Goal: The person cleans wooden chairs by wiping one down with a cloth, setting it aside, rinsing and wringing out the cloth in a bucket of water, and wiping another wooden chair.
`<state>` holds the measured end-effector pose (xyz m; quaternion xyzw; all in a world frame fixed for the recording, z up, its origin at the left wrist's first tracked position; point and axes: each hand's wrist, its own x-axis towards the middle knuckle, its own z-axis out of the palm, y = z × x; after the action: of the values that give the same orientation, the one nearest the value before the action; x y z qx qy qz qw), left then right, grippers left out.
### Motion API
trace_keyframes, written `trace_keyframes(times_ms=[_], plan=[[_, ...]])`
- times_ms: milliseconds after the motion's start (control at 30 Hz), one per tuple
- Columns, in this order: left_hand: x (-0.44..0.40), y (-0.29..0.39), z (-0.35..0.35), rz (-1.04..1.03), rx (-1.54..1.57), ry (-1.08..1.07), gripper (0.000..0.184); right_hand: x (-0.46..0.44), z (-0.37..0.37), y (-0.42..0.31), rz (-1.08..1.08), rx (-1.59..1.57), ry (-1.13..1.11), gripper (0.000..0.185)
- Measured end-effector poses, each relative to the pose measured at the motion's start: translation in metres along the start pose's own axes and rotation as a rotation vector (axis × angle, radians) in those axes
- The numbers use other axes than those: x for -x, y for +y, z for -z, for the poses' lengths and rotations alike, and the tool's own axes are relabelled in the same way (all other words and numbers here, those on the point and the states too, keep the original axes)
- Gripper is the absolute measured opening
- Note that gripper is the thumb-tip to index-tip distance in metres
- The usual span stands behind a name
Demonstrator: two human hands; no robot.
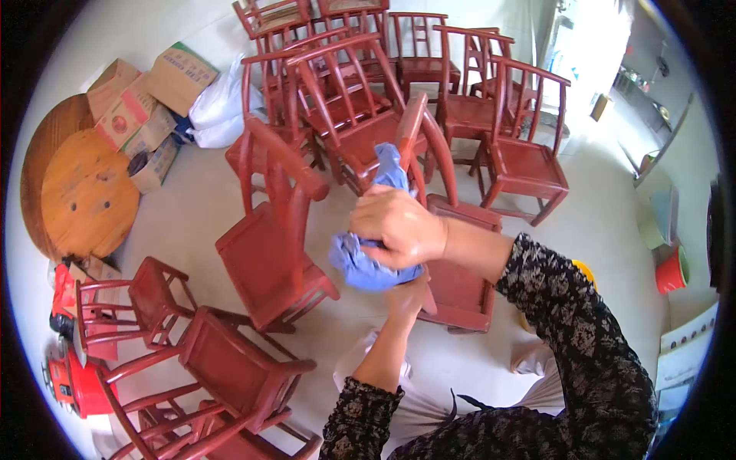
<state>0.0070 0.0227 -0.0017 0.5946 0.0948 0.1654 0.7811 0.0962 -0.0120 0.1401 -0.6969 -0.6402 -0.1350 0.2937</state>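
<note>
My right hand (395,226) is closed in a fist around a blue cloth (368,264). One end of the cloth sticks up beyond the knuckles against a red wooden chair's back (414,123); the rest bunches below the fist. My left hand (408,297) is just under the bunched cloth and touches it, but its fingers are hidden, so its grip cannot be made out. Beneath my right forearm lies a red chair seat (468,276). Left of the hands, another red chair (264,264) stands at an angle.
Several red chairs (525,165) crowd the far side, with more (230,368) at lower left. Cardboard boxes (180,77), a white bag (222,107) and round wooden boards (88,192) lean by the left wall. A red bucket (671,272) is at right.
</note>
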Motion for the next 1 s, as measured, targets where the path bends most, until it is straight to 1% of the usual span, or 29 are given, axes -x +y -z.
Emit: trace_keyframes(times_ms=[33, 100, 167, 233, 300, 367, 433, 467, 500, 567, 633, 700, 733, 767, 833, 867, 933, 967, 1000], plan=[[0.004, 0.004, -0.006, 0.004, 0.009, -0.014, 0.013, 0.003, 0.007, 0.016, -0.012, 0.012, -0.004, 0.023], [0.011, 0.013, -0.014, 0.047, 0.201, 0.069, 0.015, 0.01, 0.02, 0.058, -0.061, 0.189, 0.099, 0.017], [0.012, 0.018, -0.019, 0.007, 0.148, 0.055, 0.015, 0.017, 0.039, 0.094, -0.09, 0.248, 0.121, 0.018], [0.012, 0.018, -0.022, -0.03, 0.185, 0.047, 0.015, 0.021, 0.056, 0.131, -0.092, 0.216, 0.096, 0.021], [0.013, 0.022, -0.023, -0.025, 0.111, 0.028, 0.015, 0.024, 0.079, 0.169, -0.318, 0.272, -0.058, 0.025], [0.012, 0.025, -0.027, -0.02, 0.037, 0.015, 0.015, 0.034, 0.089, 0.232, -0.379, 0.321, -0.097, 0.03], [0.011, 0.027, -0.032, -0.057, 0.055, -0.023, 0.015, 0.034, 0.105, 0.247, -0.475, 0.424, -0.187, 0.033], [0.01, 0.026, -0.035, -0.047, 0.052, -0.024, 0.015, 0.035, 0.107, 0.251, -0.48, 0.441, -0.183, 0.028], [0.008, 0.025, -0.038, -0.058, 0.064, -0.023, 0.015, 0.038, 0.11, 0.253, -0.488, 0.44, -0.182, 0.028], [0.005, 0.027, -0.042, -0.07, 0.076, -0.024, 0.014, 0.036, 0.119, 0.244, -0.411, 0.611, -0.24, 0.024], [0.01, 0.032, -0.045, -0.051, 0.05, -0.052, 0.014, 0.043, 0.118, 0.233, -0.405, 0.656, -0.223, 0.021], [0.02, 0.025, -0.046, -0.05, 0.07, -0.018, 0.014, 0.055, 0.114, 0.222, -0.349, 0.53, 0.036, 0.019], [0.024, 0.024, -0.046, -0.065, 0.085, 0.006, 0.014, 0.058, 0.115, 0.204, -0.316, 0.532, 0.08, 0.017], [0.025, 0.027, -0.047, -0.059, 0.083, 0.009, 0.014, 0.06, 0.11, 0.189, -0.319, 0.527, 0.077, 0.017], [0.027, 0.033, -0.05, -0.009, 0.118, -0.017, 0.015, 0.061, 0.097, 0.155, -0.176, 0.398, 0.203, 0.014], [0.026, 0.026, -0.048, -0.008, 0.118, -0.02, 0.015, 0.057, 0.091, 0.13, -0.175, 0.372, 0.215, 0.013], [0.018, -0.006, -0.039, -0.073, 0.039, -0.052, 0.03, 0.05, 0.076, 0.091, -0.153, 0.338, 0.213, 0.016], [0.013, -0.013, -0.039, -0.081, 0.041, -0.053, 0.03, 0.045, 0.072, 0.067, -0.248, 0.237, 0.216, 0.016], [0.009, -0.021, -0.04, -0.178, -0.01, -0.021, 0.021, 0.043, 0.063, 0.051, -0.239, 0.184, 0.236, 0.014]])
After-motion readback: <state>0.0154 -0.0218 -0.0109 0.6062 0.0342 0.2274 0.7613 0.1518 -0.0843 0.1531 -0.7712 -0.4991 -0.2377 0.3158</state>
